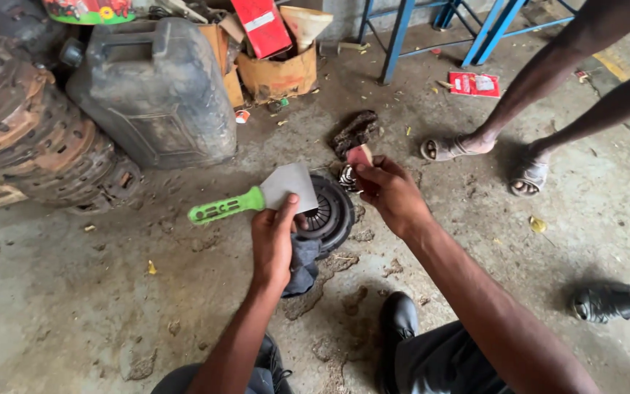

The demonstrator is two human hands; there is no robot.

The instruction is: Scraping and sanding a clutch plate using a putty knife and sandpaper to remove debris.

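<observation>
My left hand (273, 239) pinches the grey blade of a putty scraper (257, 197) with a green handle that points left. A dark rag (302, 264) hangs under this hand. My right hand (391, 191) grips a small reddish tool (359, 155) with a wire brush head (348, 177) at its lower end. Between and below both hands a round black clutch pressure plate (329, 215) lies on the concrete floor.
A stack of rusty clutch discs (23, 124) and a dark grey jerrycan (158, 87) stand at the left. Cardboard boxes (278, 69) sit behind. Another person's sandalled feet (490, 157) stand at the right, near blue frame legs (402, 33). A dark greasy lump (355, 131) lies behind the plate.
</observation>
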